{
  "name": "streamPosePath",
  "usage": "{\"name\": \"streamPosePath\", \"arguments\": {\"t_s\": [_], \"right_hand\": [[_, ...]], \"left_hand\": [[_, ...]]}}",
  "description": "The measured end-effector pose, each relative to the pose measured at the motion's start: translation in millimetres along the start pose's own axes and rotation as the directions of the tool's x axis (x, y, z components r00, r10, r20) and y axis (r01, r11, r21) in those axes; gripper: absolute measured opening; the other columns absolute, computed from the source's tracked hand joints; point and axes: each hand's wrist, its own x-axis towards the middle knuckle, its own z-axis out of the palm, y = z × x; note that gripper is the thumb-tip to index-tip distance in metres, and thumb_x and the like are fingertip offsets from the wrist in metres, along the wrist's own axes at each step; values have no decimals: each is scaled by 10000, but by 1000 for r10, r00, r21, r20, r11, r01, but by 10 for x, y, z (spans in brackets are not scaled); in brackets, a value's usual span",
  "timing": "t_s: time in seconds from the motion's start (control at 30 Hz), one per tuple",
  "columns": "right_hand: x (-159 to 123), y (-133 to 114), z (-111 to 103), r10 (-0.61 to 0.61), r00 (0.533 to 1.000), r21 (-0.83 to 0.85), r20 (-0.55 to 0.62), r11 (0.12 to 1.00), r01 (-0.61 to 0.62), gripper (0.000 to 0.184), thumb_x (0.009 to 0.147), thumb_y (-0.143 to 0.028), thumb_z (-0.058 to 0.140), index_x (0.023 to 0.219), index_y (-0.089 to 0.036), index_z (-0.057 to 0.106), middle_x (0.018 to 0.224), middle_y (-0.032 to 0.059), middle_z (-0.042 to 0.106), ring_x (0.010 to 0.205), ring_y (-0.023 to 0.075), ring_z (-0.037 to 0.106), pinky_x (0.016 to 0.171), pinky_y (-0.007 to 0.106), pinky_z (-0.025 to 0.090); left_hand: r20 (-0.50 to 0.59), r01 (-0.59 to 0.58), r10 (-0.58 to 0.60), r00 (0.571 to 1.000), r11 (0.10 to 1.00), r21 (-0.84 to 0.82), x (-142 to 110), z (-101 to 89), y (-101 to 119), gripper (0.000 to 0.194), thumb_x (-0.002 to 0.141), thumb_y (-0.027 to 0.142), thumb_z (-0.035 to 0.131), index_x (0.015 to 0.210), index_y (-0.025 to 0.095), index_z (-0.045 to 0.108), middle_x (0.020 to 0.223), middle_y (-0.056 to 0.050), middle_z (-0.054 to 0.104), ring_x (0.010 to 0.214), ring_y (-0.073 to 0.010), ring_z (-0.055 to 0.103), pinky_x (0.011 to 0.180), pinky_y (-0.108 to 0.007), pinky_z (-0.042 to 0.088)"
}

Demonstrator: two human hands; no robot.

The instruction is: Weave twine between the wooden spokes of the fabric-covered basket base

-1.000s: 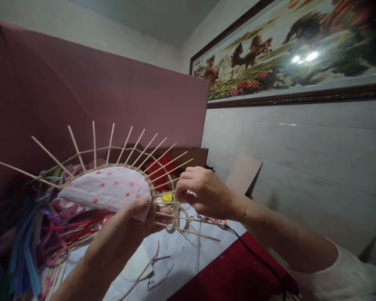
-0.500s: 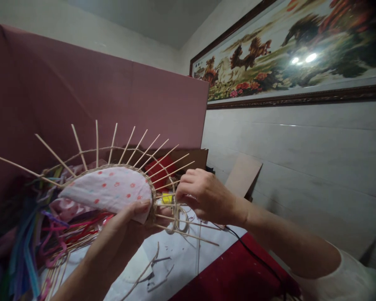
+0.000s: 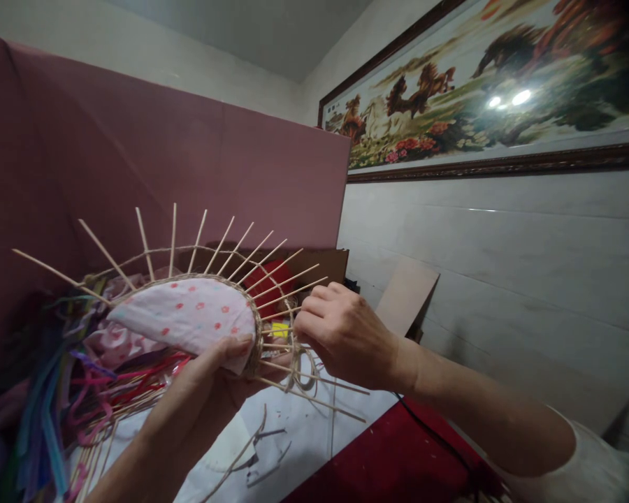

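Note:
My left hand (image 3: 214,374) is closed on the lower right edge of a half-round base (image 3: 189,311), its thumb on top and fingers underneath. White cloth with small red flower prints covers the base, and twine is wound tightly along its curved rim. Thin wooden sticks (image 3: 174,237) fan out from that rim. A looser line of twine (image 3: 265,269) crosses the sticks farther out. Where this line reaches the right-hand sticks, my right hand (image 3: 340,335) pinches the twine; its fingertips are partly hidden. A twine loop (image 3: 305,374) hangs below, beside the lowest sticks.
Colourful ribbons (image 3: 45,419) and pink cloth (image 3: 118,342) are heaped at the left. Twine scraps (image 3: 246,454) lie on the white tabletop (image 3: 304,447), next to a red cover (image 3: 393,454). A board (image 3: 409,293) leans on the wall, and a black cable (image 3: 424,426) crosses the red area.
The base with its sticks has shifted slightly to the right and turned a little clockwise in my left hand. My right hand has moved slightly down, its fingers closer together.

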Motion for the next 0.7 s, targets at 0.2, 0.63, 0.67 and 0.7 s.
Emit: {"name": "streamPosePath", "arguments": {"t_s": [0.2,0.63,0.67,0.7], "right_hand": [[-1,1,-31,-23,999,-14,29,1000,23,149,829,-104,422,748,-149,538,754,60,565,718,174,410,674,313,283],[-48,98,-39,26,999,26,37,999,-27,125,847,-115,442,797,-146,552,793,52,579,752,172,431,699,309,285],[-46,105,-35,30,999,17,35,999,-31,124,848,-118,446,791,-146,552,798,54,579,759,174,434,703,310,286],[-45,112,-33,34,999,11,31,999,-34,123,849,-122,450,786,-147,552,801,55,580,762,174,436,706,311,286]], "left_hand": [[41,-6,8,999,999,-33,2,-19,2,256,796,147,485,865,49,711,865,-146,737,824,-263,653,853,-430,489],[102,13,-16,995,1000,24,22,-46,-14,333,817,184,420,898,35,707,926,-172,718,940,-309,598,892,-446,431],[113,15,-18,993,1000,23,27,-48,-15,338,815,186,418,909,34,705,932,-173,717,950,-315,596,900,-453,424],[118,16,-19,993,1000,24,30,-52,-15,341,815,187,417,916,33,704,934,-174,717,957,-319,594,908,-458,418]]}}
